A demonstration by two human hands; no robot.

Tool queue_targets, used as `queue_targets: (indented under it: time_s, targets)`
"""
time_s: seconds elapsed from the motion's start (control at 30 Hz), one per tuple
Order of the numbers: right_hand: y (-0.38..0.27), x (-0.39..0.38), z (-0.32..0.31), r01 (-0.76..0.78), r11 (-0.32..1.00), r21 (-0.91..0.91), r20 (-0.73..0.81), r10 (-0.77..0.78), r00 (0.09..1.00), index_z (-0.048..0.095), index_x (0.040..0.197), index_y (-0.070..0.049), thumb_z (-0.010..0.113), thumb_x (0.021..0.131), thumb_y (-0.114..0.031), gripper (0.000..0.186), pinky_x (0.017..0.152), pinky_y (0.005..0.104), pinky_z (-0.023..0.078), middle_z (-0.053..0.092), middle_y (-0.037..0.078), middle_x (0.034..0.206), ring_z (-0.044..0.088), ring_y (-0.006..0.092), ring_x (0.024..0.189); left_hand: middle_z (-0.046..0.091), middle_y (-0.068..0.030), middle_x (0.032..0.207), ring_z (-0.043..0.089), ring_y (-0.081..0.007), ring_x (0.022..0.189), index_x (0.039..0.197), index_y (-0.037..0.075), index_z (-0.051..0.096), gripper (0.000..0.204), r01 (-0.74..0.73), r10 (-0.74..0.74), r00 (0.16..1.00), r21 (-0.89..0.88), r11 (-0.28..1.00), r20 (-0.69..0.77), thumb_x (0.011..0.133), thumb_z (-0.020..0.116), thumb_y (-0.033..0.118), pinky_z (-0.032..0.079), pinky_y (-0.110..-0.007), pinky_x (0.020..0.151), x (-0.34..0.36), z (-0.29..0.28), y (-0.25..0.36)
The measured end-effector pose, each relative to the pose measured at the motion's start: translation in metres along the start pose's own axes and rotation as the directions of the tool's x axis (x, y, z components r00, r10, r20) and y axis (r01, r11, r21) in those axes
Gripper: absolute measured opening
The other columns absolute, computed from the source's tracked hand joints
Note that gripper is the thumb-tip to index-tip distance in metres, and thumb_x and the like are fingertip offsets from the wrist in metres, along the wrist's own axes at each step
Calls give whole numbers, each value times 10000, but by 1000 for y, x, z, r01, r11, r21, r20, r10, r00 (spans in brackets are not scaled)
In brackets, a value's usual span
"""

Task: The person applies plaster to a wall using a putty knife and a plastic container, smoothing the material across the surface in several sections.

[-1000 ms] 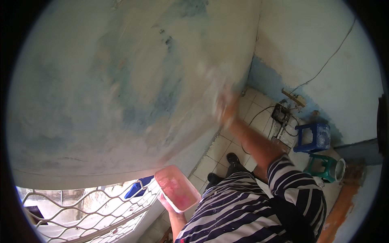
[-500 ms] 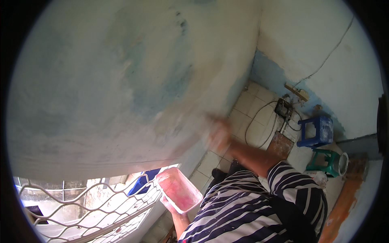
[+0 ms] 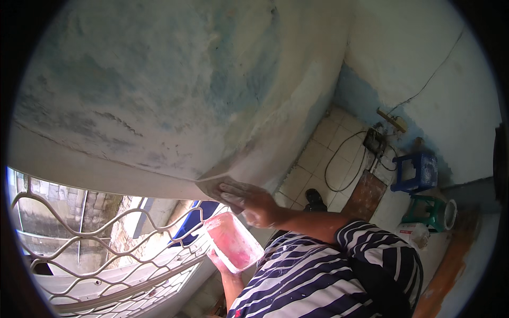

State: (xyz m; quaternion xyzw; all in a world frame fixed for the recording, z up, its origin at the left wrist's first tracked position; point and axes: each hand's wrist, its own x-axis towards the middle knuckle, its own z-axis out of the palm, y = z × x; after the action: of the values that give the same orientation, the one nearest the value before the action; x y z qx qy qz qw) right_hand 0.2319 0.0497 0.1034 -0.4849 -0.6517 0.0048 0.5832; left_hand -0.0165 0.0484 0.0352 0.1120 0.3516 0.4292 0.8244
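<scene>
My left hand [image 3: 218, 261] holds up a pink rectangular plastic tub [image 3: 235, 245] from its side and underneath. Pale smears coat the tub's inside. My right hand [image 3: 246, 199] reaches across just above the tub, its fingers laid along a flat grey putty scraper [image 3: 211, 181]. The scraper's blade lies against the lower edge of the patchy wall [image 3: 143, 111], beside the window opening. How the thumb grips the scraper is partly hidden. White dust marks the fingers.
A curved white metal grille [image 3: 95, 233] fills the window at lower left, a blue object [image 3: 193, 222] beyond it. Right of me stand a blue stool [image 3: 419, 170], a green stool [image 3: 424, 211] and a white bag [image 3: 412, 233]. A black cable [image 3: 330, 177] loops over the tiles.
My right hand has moved left and down along the wall to the window edge, and is no longer heavily blurred. The view has shifted, showing more window. The tub stays in my left hand.
</scene>
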Motion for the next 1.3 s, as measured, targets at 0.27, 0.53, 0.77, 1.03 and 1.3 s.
queue_targets:
  time_s: [0.27, 0.53, 0.77, 1.03, 1.3]
  targets:
    - [148, 146, -216, -330, 944, 18, -733, 237, 638, 597, 1188, 14, 515, 898, -28, 304, 565, 288, 446, 615, 113, 783, 482, 163, 617, 593, -108, 1204, 560, -300, 1106, 1278, 69, 519, 542, 66, -65, 995, 2, 998, 81, 911, 368, 438, 448, -447, 978, 9, 2, -4]
    - [-19, 21, -12, 103, 994, -42, -10, -103, 995, 522, 1331, -31, 633, 695, 9, 647, 810, 404, 530, 613, 206, 1200, 652, 331, 985, 589, -109, 1206, 558, -303, 1106, 1281, 66, 515, 551, 48, -47, 994, -5, 999, 101, 917, 354, 447, 446, -449, 980, 12, -2, 1]
    - [150, 198, -300, -161, 976, -146, -766, -8, 643, 556, 937, 32, 431, 994, -96, 188, 582, 261, 433, 536, 46, 738, 471, 109, 614, 585, -110, 1209, 556, -305, 1106, 1283, 63, 511, 559, 87, -85, 988, -15, 996, 126, 922, 342, 455, 444, -451, 981, 18, -4, -6]
    - [-11, 64, -20, 223, 911, -346, -99, -272, 957, 590, 1233, -57, 696, 710, -81, 533, 913, 460, 483, 619, 190, 1188, 606, 385, 1062, 580, -112, 1212, 554, -307, 1106, 1286, 60, 507, 569, 64, -59, 990, -30, 998, 124, 928, 329, 464, 442, -454, 983, 23, -1, -9]
    - [89, 197, -228, -180, 983, -46, -723, 91, 685, 595, 1043, -4, 404, 970, -45, 208, 454, 203, 320, 512, -13, 702, 401, 58, 539, 576, -114, 1214, 552, -310, 1106, 1289, 57, 503, 578, 41, -37, 995, -39, 998, 93, 934, 315, 473, 440, -456, 984, 13, -9, -9]
